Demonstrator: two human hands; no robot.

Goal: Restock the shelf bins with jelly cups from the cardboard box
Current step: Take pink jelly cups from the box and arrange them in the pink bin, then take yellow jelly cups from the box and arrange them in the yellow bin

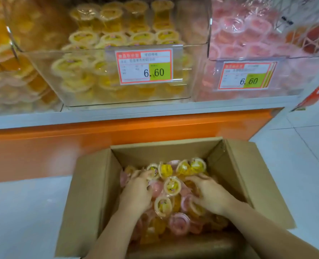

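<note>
- Cardboard box [91, 193], brown, top flaps folded open; stands on the pale tiled floor [304, 156], its far wall just beside the orange shelf base [117, 135].
- Jelly cups [171, 186], yellow and pink mixed; a loose heap inside the box, some lid-up, others tilted or on their sides.
- Left hand [136, 193]: inside the box, palm down on the left part of the heap, fingertips bent in among the cups next to a yellow one. Too blurred to tell whether it grips any cup.
- Right hand [211, 195]: inside the box, palm down on the right part of the heap, fingers spread and bent over the cups. Grip likewise cannot be told.
- Yellow-cup bin [80, 50], clear plastic, stacked with yellow cups; on the shelf above and beyond the box's far wall. Price tag [143, 67] on its front reads 6.60.
- Pink-cup bin [304, 57], clear plastic, holding pink cups; above and beyond the box's far right corner. Second price tag [246, 75], also 6.60.
- Orange-cup bin [5, 62]; above and beyond the box to its left, partly out of frame.
</note>
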